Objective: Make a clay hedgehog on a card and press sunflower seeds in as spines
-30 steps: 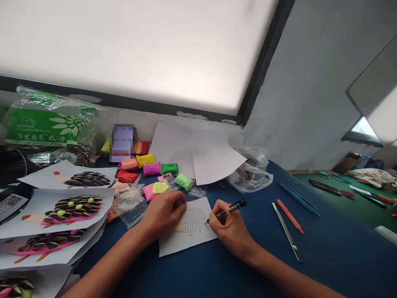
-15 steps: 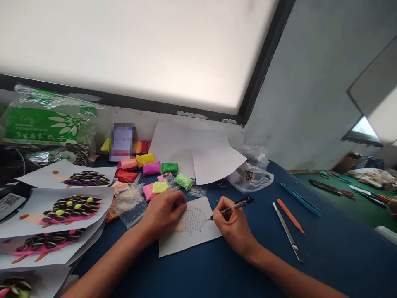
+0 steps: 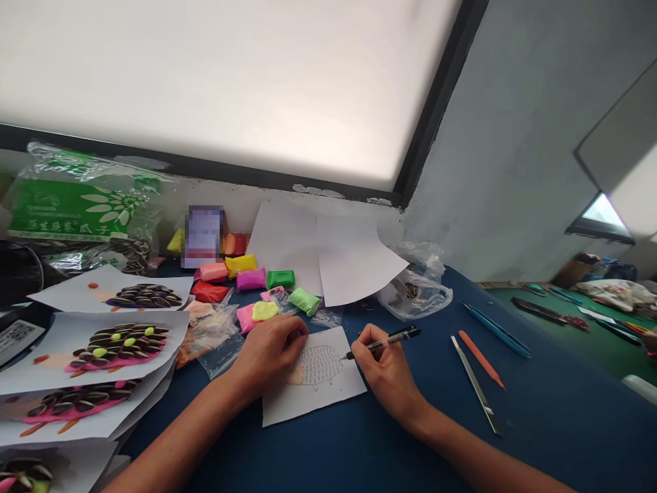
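Note:
A small white sheet of paper [image 3: 308, 409] lies on the blue table, with a line drawing of a hedgehog [image 3: 322, 366] on it. Rows of short strokes fill its rounded body, and a peach-coloured patch shows at its left end. My left hand [image 3: 272, 352] rests on the sheet's upper left side, fingers curled, holding it down; some fingertips are hidden. Pinched in my right hand [image 3: 384, 366] is a black pen [image 3: 387, 341], slanted with its tip at the right edge of the hedgehog's outline.
Left lie stacked papers [image 3: 31, 380] bearing sunflower-seed hedgehogs, below a seed bag [image 3: 61, 205]. Coloured clay packets [image 3: 251, 278], a phone [image 3: 202, 236] and blank sheets [image 3: 354, 253] are behind. A plastic bag [image 3: 421, 294], blue tweezers [image 3: 495, 329], an orange tool [image 3: 481, 359] and a craft knife [image 3: 475, 383] lie right.
The pen tip has shifted slightly left, onto the right edge of the hedgehog's outline, as my right hand tilts a little. My left hand and the sheet stay nearly still.

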The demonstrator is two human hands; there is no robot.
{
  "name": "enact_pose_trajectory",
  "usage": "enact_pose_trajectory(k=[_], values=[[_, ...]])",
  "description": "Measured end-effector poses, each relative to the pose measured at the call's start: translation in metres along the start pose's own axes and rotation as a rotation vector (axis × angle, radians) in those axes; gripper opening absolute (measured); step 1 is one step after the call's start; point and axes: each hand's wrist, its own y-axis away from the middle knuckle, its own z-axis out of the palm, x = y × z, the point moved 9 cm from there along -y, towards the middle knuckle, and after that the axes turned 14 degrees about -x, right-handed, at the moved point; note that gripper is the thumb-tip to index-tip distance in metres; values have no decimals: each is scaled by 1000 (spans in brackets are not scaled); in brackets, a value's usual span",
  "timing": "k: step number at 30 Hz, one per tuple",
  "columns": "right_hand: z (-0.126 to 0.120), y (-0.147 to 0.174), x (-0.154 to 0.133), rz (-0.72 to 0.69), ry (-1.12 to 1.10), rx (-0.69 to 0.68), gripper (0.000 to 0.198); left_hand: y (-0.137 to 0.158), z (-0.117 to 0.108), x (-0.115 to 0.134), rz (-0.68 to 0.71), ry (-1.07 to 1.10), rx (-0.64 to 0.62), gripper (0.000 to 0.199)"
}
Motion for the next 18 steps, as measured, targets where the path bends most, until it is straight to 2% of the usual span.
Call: enact_pose_trajectory(k=[9,15,18], values=[[1,-2,9,-15,-64,-10,42,0,1,-3,41,33,37,19],[0,-8,8,13,-154,-57,35,0,2,-2,39,15,26,19],[-8,-15,-3,40,-37,-118,33,1,2,0,28,-6,3,20]])
